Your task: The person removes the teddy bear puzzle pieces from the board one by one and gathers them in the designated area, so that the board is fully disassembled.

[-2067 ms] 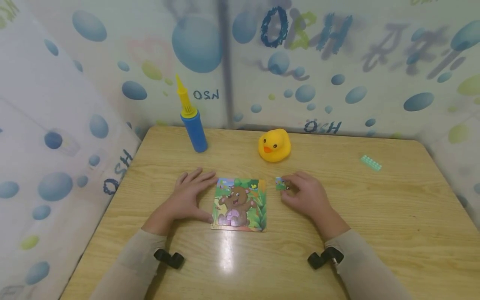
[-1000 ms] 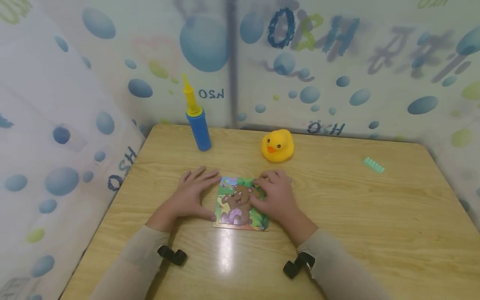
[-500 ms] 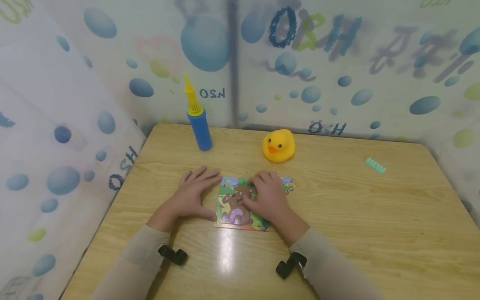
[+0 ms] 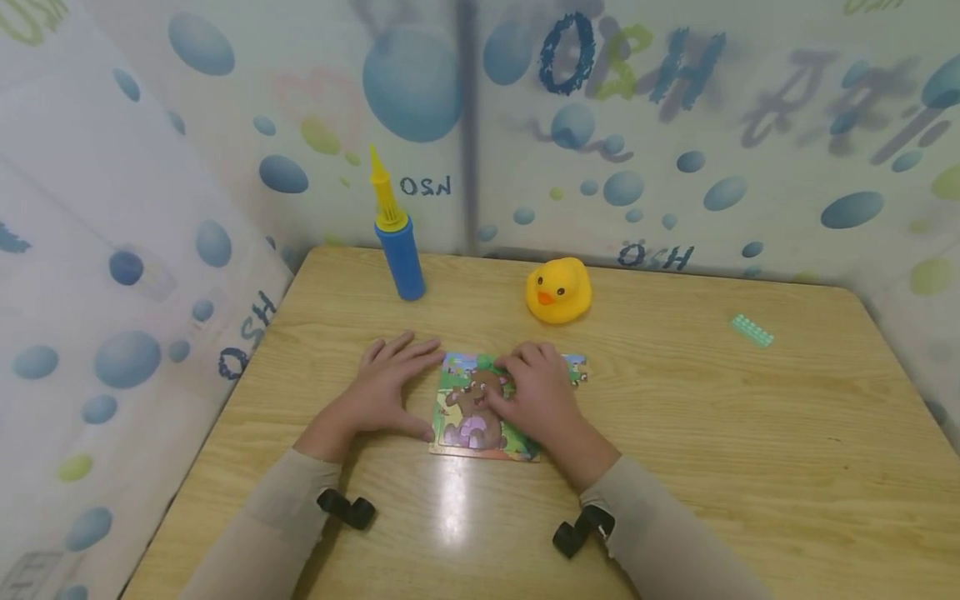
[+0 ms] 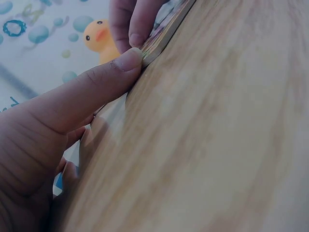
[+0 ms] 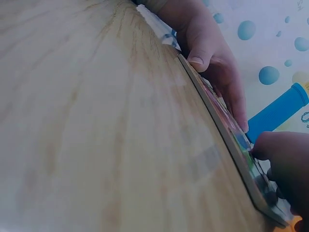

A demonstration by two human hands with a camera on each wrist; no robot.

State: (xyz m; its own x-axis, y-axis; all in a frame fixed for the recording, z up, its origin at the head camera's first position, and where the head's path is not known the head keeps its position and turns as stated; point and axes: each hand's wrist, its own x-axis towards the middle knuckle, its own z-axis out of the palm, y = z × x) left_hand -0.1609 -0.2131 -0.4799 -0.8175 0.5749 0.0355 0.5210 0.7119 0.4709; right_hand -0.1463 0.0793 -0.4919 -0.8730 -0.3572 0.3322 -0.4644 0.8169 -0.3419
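Note:
On the table lies a square bear jigsaw puzzle (image 4: 468, 429) in a thin board. My left hand (image 4: 382, 392) lies along its left side, fingers spread. In the left wrist view, the left thumb (image 5: 104, 82) touches the board's near corner. My right hand (image 4: 542, 396) is bent over the board's upper right part, thumb and fingertips down on the picture. Whether they pinch a piece there is hidden beneath the hand. A loose puzzle piece (image 4: 578, 367) lies just right of the board, partly covered by that hand. The right wrist view shows the board's edge (image 6: 217, 123) flat on the table.
Behind the puzzle sits a yellow rubber duck (image 4: 558, 292). A blue and yellow hand pump (image 4: 403, 262) stands at the back left. Farther right lies a mint green toy brick (image 4: 752, 330). Walls printed with bubbles (image 4: 622, 187) border the back and left of the wooden table (image 4: 712, 433).
Two seconds ago my right hand held the loose piece right of the board. It has since let go and moved left onto the puzzle. My left hand stays at the board's left side.

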